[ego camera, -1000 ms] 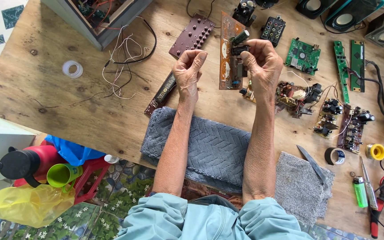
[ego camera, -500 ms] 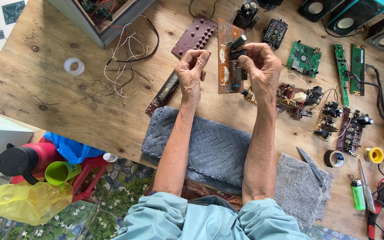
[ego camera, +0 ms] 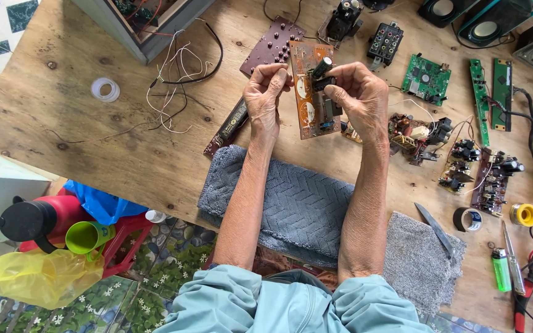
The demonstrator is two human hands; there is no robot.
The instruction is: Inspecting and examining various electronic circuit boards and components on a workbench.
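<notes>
Both my hands are raised over a wooden table. Between them is an orange-brown circuit board with black components, standing roughly on its long side. My left hand pinches the board's left edge near the top. My right hand grips its right side, fingers on a black cylindrical capacitor at the top. A grey-blue towel lies under my forearms.
Several circuit boards lie around: a maroon one, green ones, component clusters. Loose wires trail from a grey case. Tape rolls, a knife, a green lighter and pliers sit right.
The view has shifted slightly. My hands hold the same board and have moved little; the fingers have adjusted their grip near the top.
</notes>
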